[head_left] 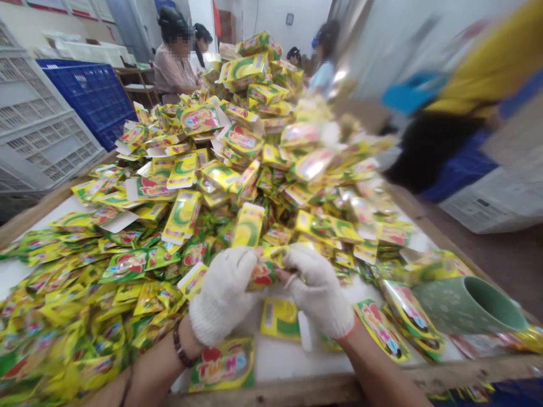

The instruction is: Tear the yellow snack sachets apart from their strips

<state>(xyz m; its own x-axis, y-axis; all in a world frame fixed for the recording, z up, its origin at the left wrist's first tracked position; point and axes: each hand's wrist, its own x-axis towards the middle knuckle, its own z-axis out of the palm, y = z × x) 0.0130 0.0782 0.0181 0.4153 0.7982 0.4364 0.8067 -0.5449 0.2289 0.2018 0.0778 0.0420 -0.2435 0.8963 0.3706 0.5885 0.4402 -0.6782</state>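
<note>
My left hand point(223, 294), in a white knit glove, is closed on one side of a small yellow-green printed packet point(261, 273) with a red fruit picture. From the other side my right hand point(318, 291), gloved the same way with some bare fingertips showing, pinches it too. Both hands hide parts of the packet. Beneath them, a flat yellow-green carton point(280, 318) lies on the white tabletop point(271, 362). By my left wrist, another printed carton point(227, 364) lies face up. Right of my right wrist are several cartons, one with colourful letters point(380, 330).
A tall heap of yellow cartons point(182, 217) fills the middle, with loose small packets point(85, 316) spread at left. A green cylinder point(470, 305) lies at right, near the wooden table edge point(475, 370). Blue point(85, 96) and white crates point(38, 113) stand left; people point(173, 62) are behind.
</note>
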